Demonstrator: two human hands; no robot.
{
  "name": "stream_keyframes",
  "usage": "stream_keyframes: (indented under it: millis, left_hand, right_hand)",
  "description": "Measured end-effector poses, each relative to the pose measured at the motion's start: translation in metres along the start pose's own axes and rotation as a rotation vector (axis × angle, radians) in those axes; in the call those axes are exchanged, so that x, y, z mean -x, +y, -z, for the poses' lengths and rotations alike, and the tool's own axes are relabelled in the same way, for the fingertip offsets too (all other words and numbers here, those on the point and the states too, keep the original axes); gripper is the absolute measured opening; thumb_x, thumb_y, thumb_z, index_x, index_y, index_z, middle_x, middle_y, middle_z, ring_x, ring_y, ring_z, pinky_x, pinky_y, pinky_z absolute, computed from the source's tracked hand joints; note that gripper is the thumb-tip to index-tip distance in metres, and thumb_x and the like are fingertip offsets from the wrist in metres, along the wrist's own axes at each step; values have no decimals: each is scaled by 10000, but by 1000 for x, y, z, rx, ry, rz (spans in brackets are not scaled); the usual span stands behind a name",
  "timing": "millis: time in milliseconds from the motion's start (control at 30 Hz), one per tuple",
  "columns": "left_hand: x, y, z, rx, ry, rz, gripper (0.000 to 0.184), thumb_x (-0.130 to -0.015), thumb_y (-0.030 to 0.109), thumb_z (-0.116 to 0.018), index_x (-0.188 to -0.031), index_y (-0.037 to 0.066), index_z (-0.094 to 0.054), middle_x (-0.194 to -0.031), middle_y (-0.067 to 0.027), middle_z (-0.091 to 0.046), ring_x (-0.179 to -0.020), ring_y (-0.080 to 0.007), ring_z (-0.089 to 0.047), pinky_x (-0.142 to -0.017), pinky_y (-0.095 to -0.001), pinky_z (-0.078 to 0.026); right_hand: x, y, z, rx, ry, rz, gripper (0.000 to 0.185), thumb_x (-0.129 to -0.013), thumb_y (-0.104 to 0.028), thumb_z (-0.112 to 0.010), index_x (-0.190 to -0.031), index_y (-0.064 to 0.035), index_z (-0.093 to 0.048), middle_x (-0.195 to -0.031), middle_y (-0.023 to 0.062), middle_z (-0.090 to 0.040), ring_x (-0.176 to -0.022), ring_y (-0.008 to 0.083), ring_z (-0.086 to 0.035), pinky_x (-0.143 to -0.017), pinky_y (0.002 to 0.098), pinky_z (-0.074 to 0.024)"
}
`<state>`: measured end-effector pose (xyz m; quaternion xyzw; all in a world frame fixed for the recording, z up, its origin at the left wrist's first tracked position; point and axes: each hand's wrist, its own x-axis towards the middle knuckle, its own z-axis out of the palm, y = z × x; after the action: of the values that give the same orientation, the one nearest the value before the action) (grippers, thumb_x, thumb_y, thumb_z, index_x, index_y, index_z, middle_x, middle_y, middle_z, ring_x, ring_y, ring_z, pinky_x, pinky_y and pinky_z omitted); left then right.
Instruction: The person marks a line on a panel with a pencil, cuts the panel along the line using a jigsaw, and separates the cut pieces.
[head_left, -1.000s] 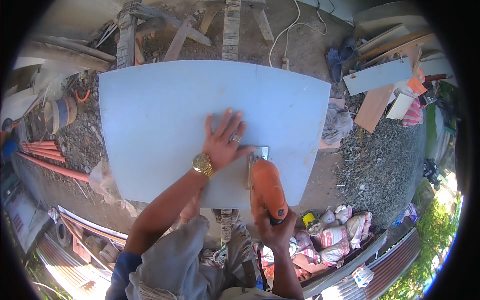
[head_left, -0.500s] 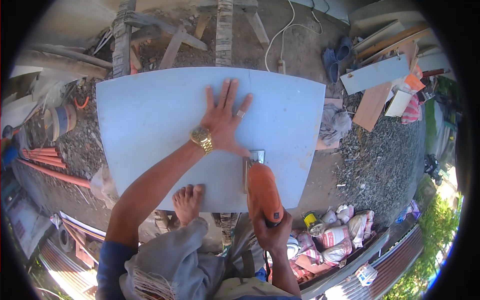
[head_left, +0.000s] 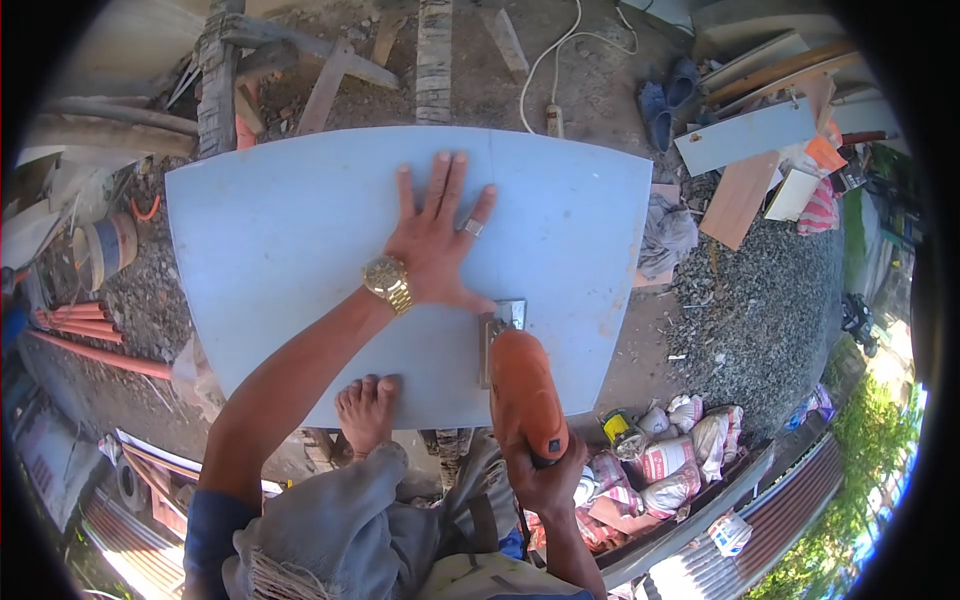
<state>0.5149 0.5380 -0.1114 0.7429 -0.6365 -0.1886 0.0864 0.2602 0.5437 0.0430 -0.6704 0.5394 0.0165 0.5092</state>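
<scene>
Gripping the rear of the orange power tool (head_left: 525, 385), the right hand (head_left: 545, 470) is closed around its handle and appears just past the near edge of the pale blue board (head_left: 300, 230). The tool sits over the right half of that board, its front pointing toward the far edge, with a shiny metal base plate (head_left: 512, 312) showing at its head. The left hand (head_left: 430, 255) lies open, palm down, near the middle of the board, to the left of the tool's head and farther from the near edge than the right hand. Its fingers spread toward the far edge, and its thumb reaches to the base plate; whether the two touch, I cannot tell. The hands are well apart, with the tool's body between them. A faint line (head_left: 491, 180) runs from the far edge toward the tool. A gold watch (head_left: 385, 280) circles the left wrist, and a bare foot (head_left: 367, 410) rests at the near edge, left of the tool. Filled bags (head_left: 665, 465) lie beyond the near right corner.
</scene>
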Motion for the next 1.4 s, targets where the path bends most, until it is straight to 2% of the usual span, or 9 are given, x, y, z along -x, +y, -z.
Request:
stream_keyframes:
  millis: [567, 1400]
  left_hand:
    - [-1, -2, -3, 27, -3, 7, 1345, -512, 850, -662, -1523, 43, -295, -1560, -381, 7, -1467, -508, 62, -1049, -774, 44]
    - [0, -3, -4, 15, 38, 11, 1258, -540, 820, -674, -1496, 62, -365, -1575, -346, -62, -1481, -474, 0, -1073, -758, 1]
  right_hand:
    - [-2, -3, 0, 4, -9, 28, 181, -768, -115, -654, -870, 26, -606, -708, 177, -610, -592, 344, -617, -584, 390, -501]
    - [-6, -5, -1, -30, -5, 12, 191, -757, -123, -653, -868, 26, -607, -698, 169, -606, -578, 313, -598, -587, 377, -498]
